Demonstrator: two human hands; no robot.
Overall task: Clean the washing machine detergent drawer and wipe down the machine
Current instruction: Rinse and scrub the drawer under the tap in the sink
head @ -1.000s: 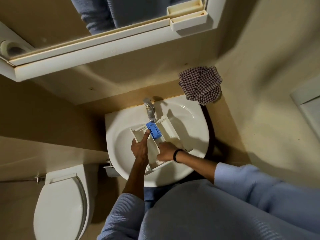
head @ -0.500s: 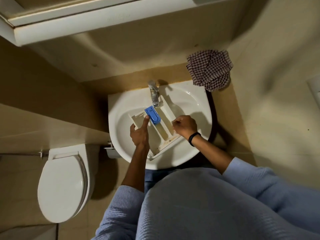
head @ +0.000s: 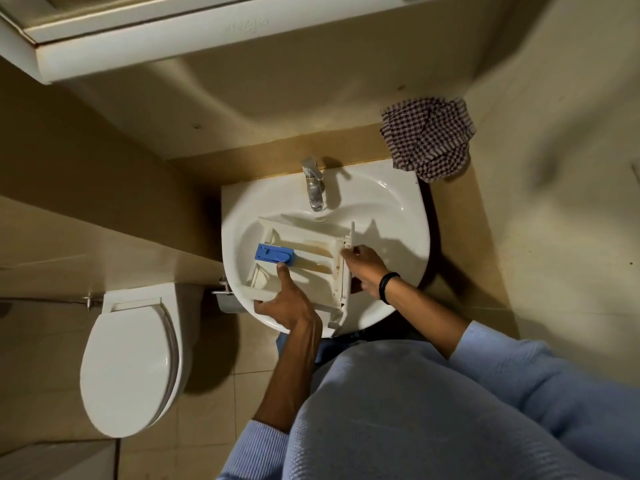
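A white detergent drawer (head: 304, 252) with stained compartments lies crosswise in the white sink (head: 391, 202), its front panel to the right. A blue insert (head: 274, 253) sits in its left end. My left hand (head: 287, 301) grips the drawer's near edge, with the thumb pressed against the blue insert. My right hand (head: 363, 266) holds the front panel at the drawer's right end. A black band is on that wrist.
A metal tap (head: 314, 188) stands over the basin's back. A checked cloth (head: 429, 136) lies bunched at the sink's back right corner. A toilet with shut lid (head: 128, 358) stands at the left. A white mirror cabinet (head: 207, 29) hangs overhead.
The drawer has turned from a diagonal position to lying crosswise in the basin. My right hand moved from inside the drawer to its front panel. The head camera tilted down.
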